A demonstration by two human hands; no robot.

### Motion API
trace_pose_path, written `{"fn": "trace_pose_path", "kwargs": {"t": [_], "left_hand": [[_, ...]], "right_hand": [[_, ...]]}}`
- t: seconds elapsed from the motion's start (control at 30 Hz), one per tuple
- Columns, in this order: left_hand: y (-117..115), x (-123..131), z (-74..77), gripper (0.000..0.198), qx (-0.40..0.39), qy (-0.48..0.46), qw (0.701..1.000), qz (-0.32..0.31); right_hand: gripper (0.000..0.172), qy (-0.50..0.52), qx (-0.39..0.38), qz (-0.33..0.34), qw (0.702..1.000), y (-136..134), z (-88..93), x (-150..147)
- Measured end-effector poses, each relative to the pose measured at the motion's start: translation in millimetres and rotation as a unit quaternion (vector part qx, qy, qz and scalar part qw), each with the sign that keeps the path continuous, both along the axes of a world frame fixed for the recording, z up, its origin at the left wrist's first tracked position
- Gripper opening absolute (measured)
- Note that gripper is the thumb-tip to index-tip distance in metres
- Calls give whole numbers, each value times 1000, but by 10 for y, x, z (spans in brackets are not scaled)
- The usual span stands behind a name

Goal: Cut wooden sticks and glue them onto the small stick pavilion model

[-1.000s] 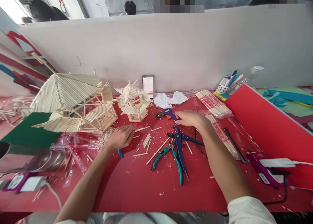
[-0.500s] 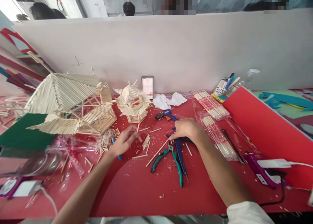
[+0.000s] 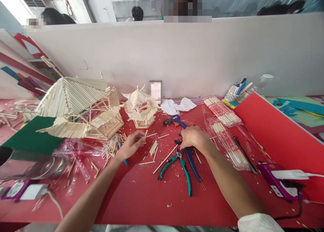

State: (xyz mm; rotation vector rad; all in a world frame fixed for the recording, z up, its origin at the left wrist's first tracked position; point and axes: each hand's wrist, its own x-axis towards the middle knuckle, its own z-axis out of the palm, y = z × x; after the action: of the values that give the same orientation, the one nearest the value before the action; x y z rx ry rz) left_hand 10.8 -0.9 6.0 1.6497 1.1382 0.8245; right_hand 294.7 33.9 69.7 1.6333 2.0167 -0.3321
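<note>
My left hand (image 3: 133, 144) pinches a short wooden stick (image 3: 146, 134) upright between thumb and fingers. Below it on the red table lie several cut sticks (image 3: 153, 147) and one longer stick (image 3: 164, 160). My right hand (image 3: 193, 137) curls over blue tweezers (image 3: 192, 162), whose points face me; its fingertips are partly hidden. Just left of the tweezers, green-handled pliers (image 3: 187, 178) lie spread. Beyond my right hand rests a blue glue gun (image 3: 174, 120). A small stick pavilion (image 3: 140, 108) stands past my left hand, with a bigger stick building (image 3: 76, 103) to the left.
Packs of wooden sticks (image 3: 229, 147) lie right of my right arm, beside a sloping red board (image 3: 278, 144). Crumpled tissue (image 3: 178, 105) is at the back, before a white partition (image 3: 162, 53). Purple power strips (image 3: 275, 181) with cables sit at both sides. A pile of offcuts (image 3: 112, 147) lies left.
The tweezers have swung, their points shifting to the right, under my right hand. My left fingers have closed in around the short stick. The whole view has shifted slightly.
</note>
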Motion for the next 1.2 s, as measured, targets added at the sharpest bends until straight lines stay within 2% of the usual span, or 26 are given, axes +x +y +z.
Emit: {"fn": "trace_pose_path", "kwargs": {"t": [0.13,0.27,0.4,0.6,0.73,0.93,1.07,1.2], "left_hand": [[14,3,1,31,-28,-37,999,2],[10,23,35,34,-52,-80,995,8],[-17,42,85,33,-76,-112,991,11],[-30,53,101,33,-111,-149,982,13],[-22,57,73,34,-119,-160,980,18],[-34,65,93,33,-123,-164,979,15],[-41,70,122,33,-119,-156,980,19],[-32,70,113,32,-117,-157,980,22]], "right_hand": [[39,32,-1,23,999,-52,202,19],[36,88,17,20,996,-89,425,111],[37,198,58,23,978,-79,471,266],[36,335,71,67,937,-130,486,346],[39,381,99,105,913,-109,418,270],[48,447,118,110,880,131,174,242],[54,507,84,77,855,269,28,353],[65,571,4,48,820,335,-96,463]]}}
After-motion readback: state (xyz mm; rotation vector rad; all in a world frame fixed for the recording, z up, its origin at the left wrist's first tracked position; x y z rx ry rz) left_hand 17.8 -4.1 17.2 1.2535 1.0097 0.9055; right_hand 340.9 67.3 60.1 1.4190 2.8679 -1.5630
